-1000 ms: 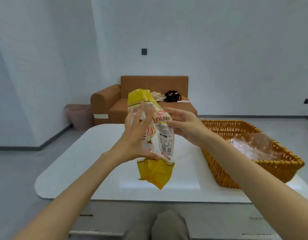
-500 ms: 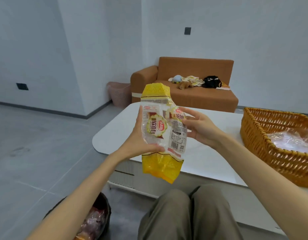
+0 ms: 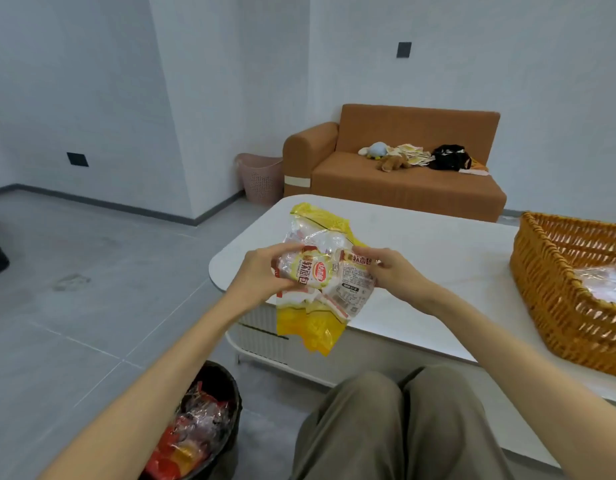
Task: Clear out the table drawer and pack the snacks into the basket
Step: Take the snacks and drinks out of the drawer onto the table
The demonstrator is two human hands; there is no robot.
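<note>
A yellow and clear snack bag (image 3: 320,278) with red print hangs crumpled in front of me, over the near left corner of the white table (image 3: 438,258). My left hand (image 3: 261,275) grips its left side, fingers curled round the plastic. My right hand (image 3: 386,271) pinches its right side. The wicker basket (image 3: 542,282) stands on the table at the right, apart from both hands, with clear plastic wrapping (image 3: 608,282) lying inside it. The table drawer is not in view.
A dark bin (image 3: 202,420) with red and clear wrappers sits on the floor at my lower left, beside my knees (image 3: 386,410). Behind the table stand an orange sofa (image 3: 396,168) with soft toys and a pink laundry basket (image 3: 260,176).
The view has swung left and down, bringing the bin into sight. The bag, held upright and flat before, is now squeezed and crumpled between both hands, lower and nearer the table corner.
</note>
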